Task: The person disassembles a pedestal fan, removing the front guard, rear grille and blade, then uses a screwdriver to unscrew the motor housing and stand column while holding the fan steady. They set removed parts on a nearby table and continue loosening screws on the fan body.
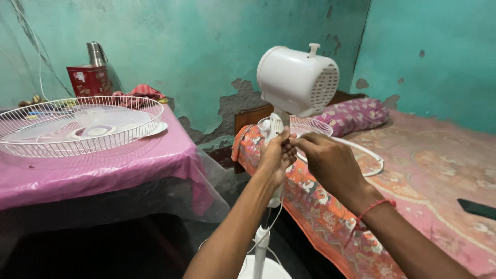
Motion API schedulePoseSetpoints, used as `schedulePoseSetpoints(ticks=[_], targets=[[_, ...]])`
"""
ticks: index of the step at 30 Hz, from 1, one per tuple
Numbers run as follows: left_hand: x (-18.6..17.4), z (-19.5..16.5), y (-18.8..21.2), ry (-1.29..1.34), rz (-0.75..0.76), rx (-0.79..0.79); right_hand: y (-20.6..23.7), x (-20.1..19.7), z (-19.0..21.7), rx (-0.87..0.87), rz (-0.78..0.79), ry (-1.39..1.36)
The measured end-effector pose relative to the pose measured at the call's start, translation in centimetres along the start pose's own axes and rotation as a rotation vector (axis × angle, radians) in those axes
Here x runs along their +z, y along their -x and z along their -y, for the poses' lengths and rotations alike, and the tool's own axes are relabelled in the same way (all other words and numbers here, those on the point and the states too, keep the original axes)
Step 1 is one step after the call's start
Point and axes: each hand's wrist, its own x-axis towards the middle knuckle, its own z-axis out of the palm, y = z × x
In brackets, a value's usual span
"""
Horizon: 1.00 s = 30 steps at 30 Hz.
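The left hand (pixel 277 154) covers the neck of the white fan (pixel 297 80), so the small part under its fingertips cannot be made out. The right hand (pixel 330 165) hides part of the white ring (pixel 369 155) on the bed (pixel 439 170). The fan base (pixel 266 269) is cut off by the bottom edge. The wire guard (pixel 77 126) on the pink surface (pixel 103 173) leaves the picture at the left edge. A dark flat thing (pixel 478 208) is cut off at the right edge, and its kind is not clear.
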Motion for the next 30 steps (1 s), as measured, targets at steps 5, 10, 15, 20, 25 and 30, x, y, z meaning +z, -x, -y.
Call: schedulePoseSetpoints(ticks=[5,10,15,20,25,30], targets=[[0.0,0.3,-0.2,0.134,-0.005,-0.014,-0.3,-1.1,0.7,0.358,0.067,-0.093],[0.6,1.4,0.2,0.226,-0.072,0.043,0.2,-0.4,1.8,0.304,0.001,-0.11],[0.9,0.7,1.3,0.205,-0.071,-0.002,0.2,0.4,1.4,0.236,-0.018,-0.001],[0.6,-0.4,1.5,0.108,-0.112,-0.109,0.3,0.7,0.4,0.227,-0.035,-0.033],[-0.1,-0.4,0.1,0.148,-0.002,-0.123,0.7,0.6,-0.2,0.114,-0.003,0.048],[-0.8,-1.0,-0.3,0.186,0.1,-0.133,0.3,0.2,0.5,-0.03,-0.041,0.062]])
